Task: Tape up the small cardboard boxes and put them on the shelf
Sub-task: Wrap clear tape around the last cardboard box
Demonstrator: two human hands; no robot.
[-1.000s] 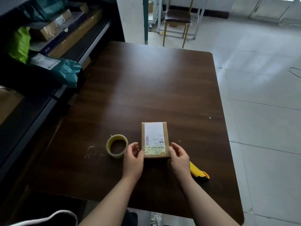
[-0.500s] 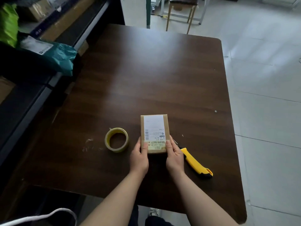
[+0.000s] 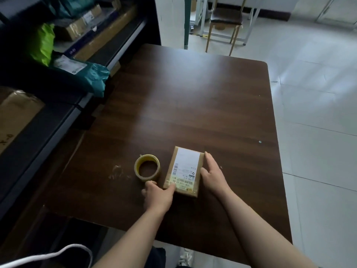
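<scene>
A small cardboard box (image 3: 185, 167) with a white shipping label lies on the dark wooden table (image 3: 193, 97), turned slightly clockwise, with clear tape across its near end. My right hand (image 3: 212, 176) holds its right edge, fingers along the side wall and thumb on top. My left hand (image 3: 158, 194) sits at the near left corner; its thumb presses on the taped end and its curled fingers lie by the roll of yellowish tape (image 3: 147, 167), just left of the box. The shelf (image 3: 58, 120) runs along the table's left side.
The shelf holds brown cartons (image 3: 17, 113), a teal mailer bag (image 3: 92, 76) and a green bag (image 3: 43, 43). A chair (image 3: 225, 22) stands beyond the table's far edge. Tiled floor lies to the right. A white cord (image 3: 48, 254) hangs at bottom left.
My right hand slid from the near end up along the box's right side. My left hand shifted to the near left corner. The box turned slightly. The yellow knife is now hidden under my right forearm.
</scene>
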